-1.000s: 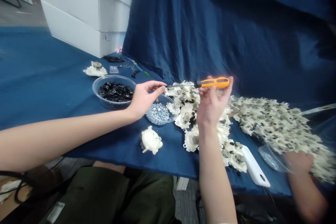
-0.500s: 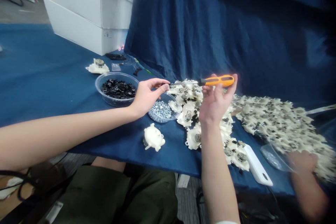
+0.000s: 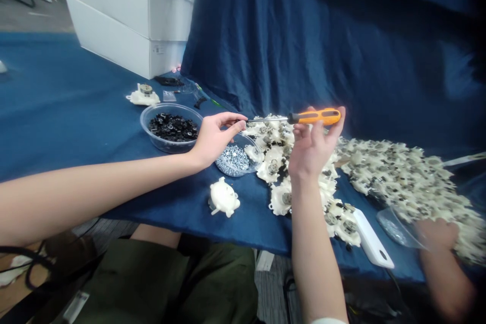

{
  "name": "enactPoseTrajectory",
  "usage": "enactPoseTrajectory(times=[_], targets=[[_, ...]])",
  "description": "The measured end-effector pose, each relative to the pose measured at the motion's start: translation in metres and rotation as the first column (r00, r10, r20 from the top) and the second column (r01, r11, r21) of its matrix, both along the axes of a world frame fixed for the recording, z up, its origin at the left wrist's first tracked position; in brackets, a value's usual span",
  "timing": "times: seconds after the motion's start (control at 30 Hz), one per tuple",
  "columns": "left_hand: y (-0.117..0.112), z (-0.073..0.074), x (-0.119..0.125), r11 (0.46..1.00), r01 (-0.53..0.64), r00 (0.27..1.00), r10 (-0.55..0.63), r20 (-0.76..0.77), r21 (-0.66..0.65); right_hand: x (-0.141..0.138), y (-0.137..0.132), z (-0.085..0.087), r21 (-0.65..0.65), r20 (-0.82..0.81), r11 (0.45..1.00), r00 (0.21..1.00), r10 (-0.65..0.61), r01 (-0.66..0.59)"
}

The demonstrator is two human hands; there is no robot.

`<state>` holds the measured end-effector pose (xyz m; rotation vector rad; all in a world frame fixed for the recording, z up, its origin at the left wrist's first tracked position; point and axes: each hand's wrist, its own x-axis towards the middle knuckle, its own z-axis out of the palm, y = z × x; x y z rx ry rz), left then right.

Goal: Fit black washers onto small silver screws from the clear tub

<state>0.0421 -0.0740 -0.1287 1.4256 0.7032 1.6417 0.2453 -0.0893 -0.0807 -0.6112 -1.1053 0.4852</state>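
The right hand (image 3: pixel 313 147) is clamped on an orange-handled screwdriver (image 3: pixel 314 117) at centre right. Its tip meets the left hand's (image 3: pixel 214 143) fingertips, which may pinch something too small to tell, above a clear bowl of silver screws (image 3: pixel 233 159).

The screwdriver handle (image 3: pixel 314 117) is glossy orange plastic; its shaft (image 3: pixel 268 119) smooth, shiny metal; the bowl (image 3: pixel 146 136) clear, glossy plastic; the white housing (image 3: pixel 224 197) matt plastic; the table cover (image 3: pixel 76 111) matt blue cloth.
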Motion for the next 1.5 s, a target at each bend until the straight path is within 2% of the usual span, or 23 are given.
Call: enactPoseTrajectory(times=[0.2, 0.4, 0.6, 0.77, 1.1, 1.5], targets=[[0.0, -0.0007, -0.0004, 1.0, -0.003, 1.0, 0.003, -0.011, 0.007, 0.001, 0.0007, 0.0002, -0.001, -0.001, 1.0, 1.0, 0.01, -0.01], [0.0005, -0.0009, -0.0002, 1.0, -0.002, 1.0, 0.003, -0.007, 0.009, 0.0019, 0.0011, 0.001, -0.047, -0.006, 0.998, 0.999, -0.04, 0.04], [0.0026, -0.0029, 0.0006, 1.0, -0.022, 1.0, 0.022, -0.011, 0.018, 0.0053, 0.0028, 0.001, -0.022, -0.071, 0.998, 0.996, 0.055, -0.056], [0.0019, -0.0015, 0.0007, 1.0, -0.025, 1.0, 0.025, -0.003, 0.013, 0.0058, 0.0005, 0.0013, 0.006, -0.075, 0.996, 0.993, 0.087, -0.087], [0.0065, -0.0015, 0.0, 1.0, -0.017, 0.999, 0.016, 0.033, 0.005, 0.0082, -0.001, 0.0026, -0.009, -0.098, 0.981, 0.977, 0.192, -0.194], [0.0092, 0.0004, -0.0015, 0.999, -0.034, 0.996, 0.037, 0.077, -0.032, 0.0066, -0.0023, 0.0031, -0.038, -0.051, 0.985, 0.985, 0.165, -0.167]])
